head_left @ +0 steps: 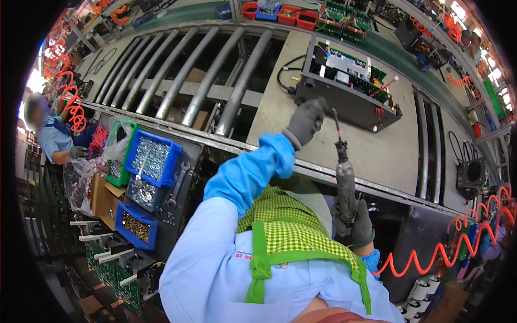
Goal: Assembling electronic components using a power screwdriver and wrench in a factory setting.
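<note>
My left hand [306,123], in a dark grey glove with a blue sleeve cover, is at the near left side of a dark metal chassis [344,102]. Its fingers are closed together; whatever may be in them is too small to make out. Green circuit boards [380,96] and wires show inside the open top of the chassis. My right hand [356,218], also gloved, is wrapped round a worn power screwdriver [346,177]. The screwdriver stands nearly upright in view, its thin bit [336,121] pointing at the near side of the chassis, close to my left fingers.
The chassis rests on a pale board [318,145] between metal rollers [207,81]. To the left are blue bins [171,161] of small metal hardware and wrenches [180,183]. A coiled red hose [425,264] stretches at right. Another person [51,132] works at far left.
</note>
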The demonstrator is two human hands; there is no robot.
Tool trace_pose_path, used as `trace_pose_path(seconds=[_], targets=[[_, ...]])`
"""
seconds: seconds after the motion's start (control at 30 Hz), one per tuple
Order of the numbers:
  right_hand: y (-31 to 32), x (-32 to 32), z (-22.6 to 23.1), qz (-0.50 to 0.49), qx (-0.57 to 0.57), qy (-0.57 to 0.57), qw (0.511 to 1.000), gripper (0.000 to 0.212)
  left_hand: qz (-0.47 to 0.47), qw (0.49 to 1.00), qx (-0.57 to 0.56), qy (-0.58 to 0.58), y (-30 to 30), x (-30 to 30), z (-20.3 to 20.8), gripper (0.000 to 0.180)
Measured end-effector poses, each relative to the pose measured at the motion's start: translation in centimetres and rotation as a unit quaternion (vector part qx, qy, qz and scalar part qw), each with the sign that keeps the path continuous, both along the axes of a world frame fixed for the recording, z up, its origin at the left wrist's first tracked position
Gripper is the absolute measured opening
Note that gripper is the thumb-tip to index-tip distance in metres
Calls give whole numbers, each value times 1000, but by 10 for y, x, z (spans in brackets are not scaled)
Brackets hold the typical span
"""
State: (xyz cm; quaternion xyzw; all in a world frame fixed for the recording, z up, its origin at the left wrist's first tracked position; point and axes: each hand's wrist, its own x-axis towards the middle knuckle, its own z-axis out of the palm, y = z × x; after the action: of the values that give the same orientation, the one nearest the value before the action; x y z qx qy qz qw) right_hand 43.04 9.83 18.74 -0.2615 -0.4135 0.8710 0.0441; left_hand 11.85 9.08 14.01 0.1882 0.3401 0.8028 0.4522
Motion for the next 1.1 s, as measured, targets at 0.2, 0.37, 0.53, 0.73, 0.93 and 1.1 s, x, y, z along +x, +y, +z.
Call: trace_pose_path(seconds=[0.2, 0.37, 0.53, 0.73, 0.93, 1.1], targets=[[-4, -6, -9, 39, 24, 12, 999, 62, -94, 978, 30, -184, -26, 14, 39, 37], [-8, -9, -2, 41, 81, -52, 995, 62, -69, 992, -16, -105, -33, 11, 37, 40], [-4, -6, -2, 91, 160, -131, 974, 59, -30, 988, -134, 66, -42, 1, 33, 39], [-20, -18, -1, 26, -96, -49, 994, 63, -79, 969, -145, 184, -50, -13, 31, 42], [-22, -27, -17, -52, -89, -47, 994, 62, 259, 656, -174, 687, -21, -83, 81, 42], [-18, -43, -36, -74, -91, -70, 991, 55, 95, 308, -175, 930, 43, -130, 120, 39]])
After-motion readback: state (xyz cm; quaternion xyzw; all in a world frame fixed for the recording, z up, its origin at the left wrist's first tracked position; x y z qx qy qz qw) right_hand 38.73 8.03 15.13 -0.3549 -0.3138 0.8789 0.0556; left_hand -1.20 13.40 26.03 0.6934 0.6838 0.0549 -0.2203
